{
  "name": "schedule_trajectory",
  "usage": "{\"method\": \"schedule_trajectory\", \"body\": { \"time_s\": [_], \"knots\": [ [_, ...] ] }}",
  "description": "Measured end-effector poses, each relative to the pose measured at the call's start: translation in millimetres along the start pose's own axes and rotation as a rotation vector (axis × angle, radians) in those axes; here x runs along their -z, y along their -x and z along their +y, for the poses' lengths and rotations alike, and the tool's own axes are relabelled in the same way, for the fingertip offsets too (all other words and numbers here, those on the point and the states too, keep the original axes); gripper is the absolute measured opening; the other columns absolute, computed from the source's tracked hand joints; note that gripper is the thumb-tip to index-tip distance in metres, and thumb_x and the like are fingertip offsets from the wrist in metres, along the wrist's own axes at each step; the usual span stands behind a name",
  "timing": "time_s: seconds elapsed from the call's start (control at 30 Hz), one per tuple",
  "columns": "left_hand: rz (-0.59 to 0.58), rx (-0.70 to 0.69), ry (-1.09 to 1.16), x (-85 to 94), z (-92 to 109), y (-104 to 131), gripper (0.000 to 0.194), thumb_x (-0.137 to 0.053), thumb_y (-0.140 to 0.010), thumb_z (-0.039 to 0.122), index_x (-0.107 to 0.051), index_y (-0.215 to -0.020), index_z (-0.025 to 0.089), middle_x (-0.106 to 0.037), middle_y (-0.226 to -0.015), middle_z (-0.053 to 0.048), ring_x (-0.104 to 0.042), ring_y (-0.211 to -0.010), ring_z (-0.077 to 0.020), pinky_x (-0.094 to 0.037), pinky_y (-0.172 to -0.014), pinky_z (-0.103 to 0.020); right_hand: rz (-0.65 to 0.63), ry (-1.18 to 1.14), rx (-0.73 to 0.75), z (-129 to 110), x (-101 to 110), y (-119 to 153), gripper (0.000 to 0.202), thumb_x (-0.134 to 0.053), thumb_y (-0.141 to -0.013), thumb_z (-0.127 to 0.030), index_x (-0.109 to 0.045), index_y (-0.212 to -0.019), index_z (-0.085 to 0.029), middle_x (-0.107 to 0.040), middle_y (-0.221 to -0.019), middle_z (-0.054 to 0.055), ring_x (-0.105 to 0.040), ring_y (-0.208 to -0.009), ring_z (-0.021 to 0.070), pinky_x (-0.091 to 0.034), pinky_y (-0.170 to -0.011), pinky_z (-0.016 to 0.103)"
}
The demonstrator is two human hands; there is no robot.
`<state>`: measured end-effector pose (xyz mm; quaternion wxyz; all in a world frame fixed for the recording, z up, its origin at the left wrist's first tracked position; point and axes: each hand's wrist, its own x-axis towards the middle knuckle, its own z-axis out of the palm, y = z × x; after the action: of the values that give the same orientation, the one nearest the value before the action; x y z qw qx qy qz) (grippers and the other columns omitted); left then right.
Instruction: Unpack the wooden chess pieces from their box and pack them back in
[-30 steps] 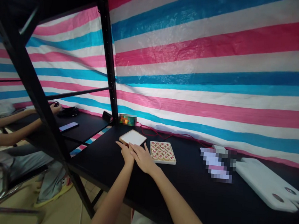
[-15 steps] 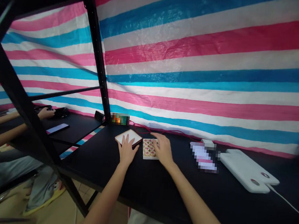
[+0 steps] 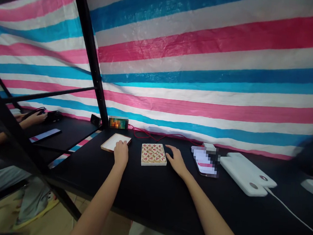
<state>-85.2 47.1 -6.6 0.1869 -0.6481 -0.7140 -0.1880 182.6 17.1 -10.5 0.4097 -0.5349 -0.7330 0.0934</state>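
A shallow white square box (image 3: pixel 154 164) sits on the black table in front of me, full of round pale xiangqi pieces (image 3: pixel 153 153) with red characters. To its left, apart from it, lies a box lid (image 3: pixel 112 141), its white inside facing up. My left hand (image 3: pixel 122 154) is at the lid's right edge with the fingers curled over it; the fingertips are partly hidden. Just right of the box, my right hand (image 3: pixel 176 162) is open and holds nothing. Its thumb and forefinger are apart and point toward the box's right side.
A phone (image 3: pixel 203 162) and a white plug block (image 3: pixel 209 147) lie to the right. Beyond them is a white device (image 3: pixel 246 173) with a cable. At the back stands a small screen (image 3: pixel 118 123) near red wire. A black post (image 3: pixel 92 53) and another person's hands (image 3: pixel 34 117) are left.
The lid has slid left and turned, away from the box. My left hand went from spread flat on it to curled at its edge. My right hand has left the pieces and moved right.
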Motion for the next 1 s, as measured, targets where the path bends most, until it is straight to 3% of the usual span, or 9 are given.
{"method": "schedule_trajectory", "body": {
  "time_s": [0.2,0.33,0.4,0.47,0.57,0.67,0.87,1.0],
  "knots": [
    [0.034,0.046,0.039,7.1,5,2,0.037,-0.033,-0.081,0.010,-0.046,-0.115,0.016,-0.048,-0.093,-0.012,-0.045,-0.089,-0.0219,-0.038,-0.070,-0.031,-0.081,-0.109,-0.156,-5,-7,0,0.043,-0.041,-0.080,-0.028,-0.041,-0.121,-0.015,-0.054,-0.114,0.010,-0.048,-0.104,0.0180,-0.034,-0.091,0.034],
    [0.106,-0.106,0.253,18.7,18,6,0.027,-0.033,-0.084,0.022,-0.051,-0.104,0.017,-0.050,-0.101,-0.011,-0.045,-0.095,-0.0211,-0.036,-0.077,-0.032,-0.052,-0.149,-0.293,-10,-4,-2,0.039,-0.036,-0.082,-0.027,-0.045,-0.118,-0.017,-0.065,-0.094,0.005,-0.056,-0.094,0.0179,-0.037,-0.087,0.033],
    [0.006,-0.156,0.418,20.3,25,9,0.028,-0.028,-0.087,0.029,-0.052,-0.098,0.018,-0.054,-0.089,-0.007,-0.050,-0.084,-0.0166,-0.037,-0.072,-0.027,-0.059,-0.140,-0.334,-11,-2,-3,0.034,-0.036,-0.081,-0.026,-0.054,-0.109,-0.017,-0.067,-0.087,0.004,-0.058,-0.089,0.0179,-0.039,-0.084,0.030],
    [-0.177,-0.159,0.541,17.7,29,12,0.031,-0.027,-0.087,0.036,-0.052,-0.094,0.019,-0.056,-0.074,-0.002,-0.052,-0.068,-0.0131,-0.037,-0.063,-0.023,-0.080,-0.107,-0.329,-11,0,-3,0.032,-0.037,-0.080,-0.026,-0.061,-0.099,-0.017,-0.066,-0.089,0.006,-0.058,-0.088,0.0182,-0.040,-0.081,0.028],
    [-0.354,-0.143,0.596,10.2,30,11,0.034,-0.029,-0.085,0.042,-0.054,-0.082,0.019,-0.055,-0.063,0.000,-0.051,-0.059,-0.0115,-0.034,-0.056,-0.021,-0.097,-0.018,-0.276,-14,-2,-2,0.035,-0.038,-0.079,-0.028,-0.063,-0.100,-0.016,-0.064,-0.093,0.008,-0.058,-0.086,0.0193,-0.040,-0.077,0.027],
    [-0.361,-0.129,0.570,6.6,29,9,0.036,-0.030,-0.084,0.043,-0.055,-0.075,0.019,-0.058,-0.066,-0.001,-0.052,-0.062,-0.0122,-0.033,-0.056,-0.020,-0.126,0.044,-0.240,-17,-6,1,0.037,-0.037,-0.080,-0.027,-0.061,-0.106,-0.017,-0.065,-0.090,0.009,-0.059,-0.083,0.0197,-0.041,-0.073,0.026],
    [-0.375,-0.144,0.491,12.5,29,10,0.032,-0.030,-0.084,0.041,-0.054,-0.081,0.021,-0.061,-0.074,-0.003,-0.055,-0.068,-0.0142,-0.030,-0.054,-0.020,-0.162,-0.022,-0.216,-18,-8,3,0.037,-0.036,-0.079,-0.025,-0.061,-0.106,-0.020,-0.064,-0.098,0.008,-0.057,-0.092,0.0203,-0.039,-0.078,0.025],
    [-0.393,-0.138,0.477,14.8,30,9,0.030,-0.030,-0.085,0.040,-0.054,-0.083,0.022,-0.061,-0.075,-0.003,-0.055,-0.070,-0.0145,-0.031,-0.056,-0.021,-0.161,-0.033,-0.220,-19,-7,1,0.037,-0.036,-0.078,-0.023,-0.061,-0.105,-0.020,-0.065,-0.094,0.007,-0.058,-0.087,0.0194,-0.039,-0.076,0.025]
  ]
}}
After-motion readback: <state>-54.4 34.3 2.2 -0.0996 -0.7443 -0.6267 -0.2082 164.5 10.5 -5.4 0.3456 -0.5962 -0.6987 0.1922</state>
